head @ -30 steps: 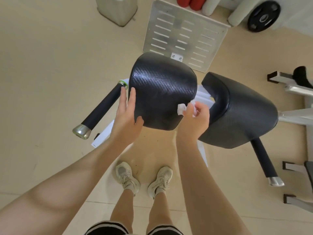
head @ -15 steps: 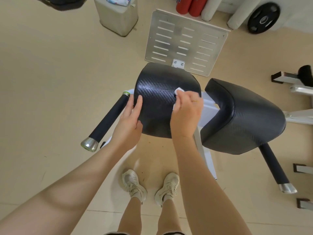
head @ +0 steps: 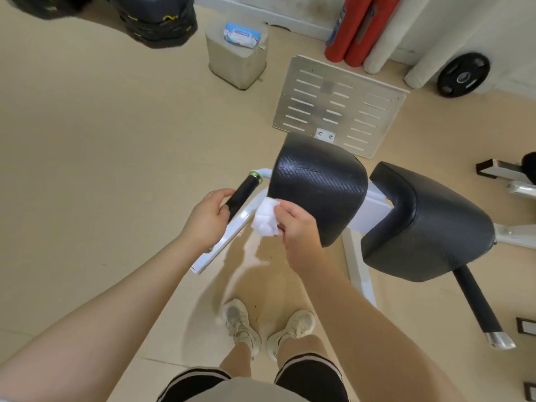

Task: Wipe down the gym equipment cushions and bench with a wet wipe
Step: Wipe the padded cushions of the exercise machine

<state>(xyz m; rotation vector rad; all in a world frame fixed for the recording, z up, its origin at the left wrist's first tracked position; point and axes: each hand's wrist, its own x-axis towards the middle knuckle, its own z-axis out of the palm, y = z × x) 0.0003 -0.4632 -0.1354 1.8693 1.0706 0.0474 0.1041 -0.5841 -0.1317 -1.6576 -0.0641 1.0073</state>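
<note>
- The right hand pinches a bunched white wet wipe between thumb and curled fingers, holding it just off the near left edge of the left cushion; whether the wipe touches that edge cannot be told.
- The left hand is curled round the near end of the black foam handle that sticks out to the left of that cushion, gripping it.
- The left cushion's black textured cover shows no obvious streaks or wet sheen, so how much of it is already cleaned cannot be read from the surface.
- The right cushion sits just beside the left one, on the far side of the white frame, with neither hand near it; by my judgement it is probably not yet wiped.
- The second foam handle below the right cushion is likewise well apart from both hands.
- No bench seat shows clearly; only bits of other equipment appear at the right edge, so that part of the job looks still to come.
- A pack of wipes lies on a grey block well beyond the machine, available if a fresh one is needed.
- Overall I judge the task to be at an early-to-middle stage: working around the first cushion, with the second cushion and bench left.
</note>
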